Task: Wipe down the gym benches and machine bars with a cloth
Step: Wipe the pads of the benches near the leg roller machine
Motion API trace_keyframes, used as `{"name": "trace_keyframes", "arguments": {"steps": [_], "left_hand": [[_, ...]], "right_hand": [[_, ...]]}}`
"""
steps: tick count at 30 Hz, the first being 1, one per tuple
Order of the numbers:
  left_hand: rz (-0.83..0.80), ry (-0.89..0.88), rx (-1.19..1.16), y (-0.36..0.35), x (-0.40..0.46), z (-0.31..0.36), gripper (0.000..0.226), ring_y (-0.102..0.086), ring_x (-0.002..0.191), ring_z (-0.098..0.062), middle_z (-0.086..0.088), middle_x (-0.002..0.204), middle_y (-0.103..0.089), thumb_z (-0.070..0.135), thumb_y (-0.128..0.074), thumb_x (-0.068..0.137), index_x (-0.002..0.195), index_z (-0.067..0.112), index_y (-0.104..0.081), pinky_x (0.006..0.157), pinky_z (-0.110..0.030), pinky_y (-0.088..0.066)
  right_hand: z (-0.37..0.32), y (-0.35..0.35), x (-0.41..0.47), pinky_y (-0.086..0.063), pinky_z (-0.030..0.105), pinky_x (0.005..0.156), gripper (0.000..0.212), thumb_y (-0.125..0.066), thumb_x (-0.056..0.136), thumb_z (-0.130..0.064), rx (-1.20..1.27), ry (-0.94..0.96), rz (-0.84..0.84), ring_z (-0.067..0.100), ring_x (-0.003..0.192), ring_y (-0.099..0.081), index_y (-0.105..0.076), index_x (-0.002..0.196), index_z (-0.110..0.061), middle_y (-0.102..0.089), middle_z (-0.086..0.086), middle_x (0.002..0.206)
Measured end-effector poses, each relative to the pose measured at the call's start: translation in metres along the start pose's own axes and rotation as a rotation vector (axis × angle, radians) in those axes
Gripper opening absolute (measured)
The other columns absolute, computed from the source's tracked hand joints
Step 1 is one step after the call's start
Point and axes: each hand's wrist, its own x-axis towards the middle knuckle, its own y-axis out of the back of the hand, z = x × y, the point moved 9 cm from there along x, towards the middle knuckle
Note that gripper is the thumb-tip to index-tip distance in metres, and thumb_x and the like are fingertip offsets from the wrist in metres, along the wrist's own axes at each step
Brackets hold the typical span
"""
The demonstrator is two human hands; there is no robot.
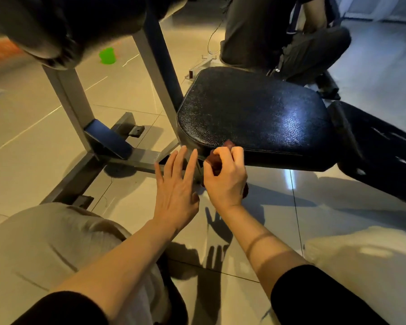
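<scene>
Nearest the camera are the person's two forearms in black sleeves, reaching forward over pale trouser knees and the tiled floor (pixel 279 202). At the left, the grey steel frame (pixel 68 99) of a machine rises from the floor, with a dark phone-like slab (pixel 108 139) leaning on its base bar. The left hand (pixel 176 191) is released, fingers spread and empty, hovering just short of the seat's near left corner. Just beside it, the right hand (pixel 224 177) is clenched around a bunched dark reddish cloth (pixel 215 160), pressed to the near front edge of the black padded seat (pixel 251 113).

The seat lies directly ahead of and above both hands, its long axis running left to right across the view, so the right hand is nearer and seems best placed to sweep rightward along that edge. Farther right, a second black pad (pixel 373 146) slopes away.
</scene>
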Motion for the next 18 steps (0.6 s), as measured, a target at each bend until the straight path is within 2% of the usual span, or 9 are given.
{"name": "trace_keyframes", "arguments": {"steps": [3, 5, 7, 11, 14, 16, 18], "left_hand": [[0.002, -0.042, -0.025, 0.002, 0.002, 0.006, 0.111, -0.004, 0.146, -0.030, -0.008, 0.159, -0.005, 0.022, -0.081, 0.066, 0.153, 0.021, -0.012, 0.114, -0.064, -0.015], [0.010, -0.089, -0.045, 0.002, 0.005, 0.016, 0.107, -0.007, 0.146, -0.032, -0.012, 0.159, -0.009, 0.018, -0.079, 0.066, 0.153, 0.019, -0.017, 0.111, -0.065, -0.021], [0.022, -0.140, -0.055, 0.001, 0.009, 0.029, 0.105, -0.007, 0.146, -0.031, -0.013, 0.159, -0.011, 0.016, -0.078, 0.066, 0.153, 0.018, -0.020, 0.112, -0.064, -0.020], [0.042, -0.214, -0.061, -0.003, 0.014, 0.062, 0.100, -0.008, 0.146, -0.032, -0.014, 0.158, -0.015, 0.016, -0.077, 0.067, 0.151, 0.017, -0.024, 0.114, -0.062, -0.016], [0.055, -0.239, -0.035, -0.010, 0.018, 0.085, 0.097, -0.012, 0.145, -0.034, -0.016, 0.157, -0.020, 0.015, -0.079, 0.064, 0.149, 0.014, -0.032, 0.114, -0.063, -0.013], [0.059, -0.249, -0.014, -0.017, 0.019, 0.098, 0.098, -0.013, 0.145, -0.035, -0.017, 0.156, -0.021, 0.017, -0.080, 0.063, 0.148, 0.013, -0.033, 0.114, -0.062, -0.009], [0.067, -0.257, 0.000, -0.022, 0.020, 0.108, 0.099, -0.013, 0.144, -0.035, -0.016, 0.155, -0.023, 0.019, -0.081, 0.062, 0.148, 0.013, -0.033, 0.114, -0.061, -0.008]], "right_hand": [[-0.001, -0.002, -0.001, -0.033, 0.011, 0.065, 0.014, -0.072, 0.079, -0.005, -0.005, 0.011, 0.015, 0.016, 0.075, -0.051, -0.062, 0.087, -0.007, -0.052, 0.010, 0.094], [0.007, 0.012, 0.002, -0.030, 0.003, 0.063, 0.012, -0.071, 0.080, -0.004, -0.016, -0.017, 0.078, 0.013, 0.073, -0.048, -0.061, 0.085, -0.007, -0.052, 0.010, 0.092], [0.019, 0.030, 0.007, -0.033, 0.000, 0.061, 0.012, -0.068, 0.080, -0.001, -0.033, -0.065, 0.141, 0.010, 0.072, -0.045, -0.058, 0.082, -0.008, -0.051, 0.008, 0.090], [0.056, 0.063, 0.013, -0.031, 0.007, 0.060, 0.014, -0.064, 0.078, 0.003, -0.104, -0.169, 0.180, 0.013, 0.070, -0.044, -0.055, 0.079, -0.008, -0.046, 0.003, 0.089], [0.110, 0.117, 0.011, -0.027, 0.015, 0.063, 0.012, -0.063, 0.076, 0.003, -0.168, -0.383, 0.352, 0.025, 0.071, -0.048, -0.055, 0.081, -0.005, -0.050, 0.012, 0.091], [0.143, 0.151, 0.005, -0.037, 0.025, 0.075, 0.011, -0.064, 0.080, 0.000, -0.177, -0.539, 0.449, 0.023, 0.078, -0.049, -0.056, 0.087, -0.004, -0.054, 0.017, 0.101], [0.158, 0.162, 0.006, -0.045, 0.031, 0.083, 0.012, -0.065, 0.084, -0.003, -0.177, -0.598, 0.425, 0.017, 0.084, -0.049, -0.056, 0.091, -0.006, -0.054, 0.014, 0.108]]}}
